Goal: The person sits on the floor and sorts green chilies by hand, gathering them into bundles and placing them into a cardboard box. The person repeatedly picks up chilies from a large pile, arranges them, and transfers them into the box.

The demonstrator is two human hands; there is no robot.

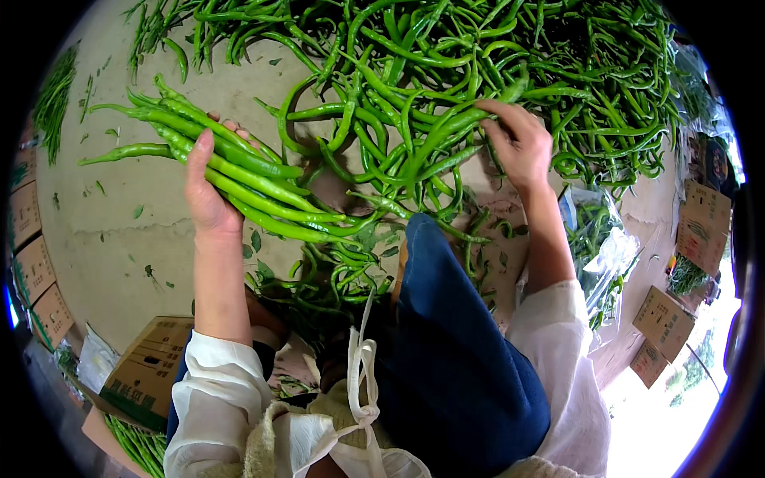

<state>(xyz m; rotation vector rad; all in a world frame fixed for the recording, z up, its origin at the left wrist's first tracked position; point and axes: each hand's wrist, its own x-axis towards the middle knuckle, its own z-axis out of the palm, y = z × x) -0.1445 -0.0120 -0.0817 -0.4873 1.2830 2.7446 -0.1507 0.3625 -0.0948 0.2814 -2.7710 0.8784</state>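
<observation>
My left hand (209,179) holds a bundle of long green chili peppers (257,173), its thumb across the top and fingertips showing behind. Their stems point left and their tips right, towards my knee. At the right, my right hand (517,137) has its thumb and fingers closed on one long green pepper (457,122), over the edge of the heap. The large heap of green peppers (603,89) spreads along the far side and right. More curled peppers (352,269) lie on the floor beneath the bundle, between my legs.
A printed cardboard box (149,364) stands near left, with straight peppers (137,442) beside it. Cardboard boxes (36,269) line the left edge. A clear plastic bag of peppers (597,239) lies right of my right forearm. Loose leaves (138,211) dot the floor.
</observation>
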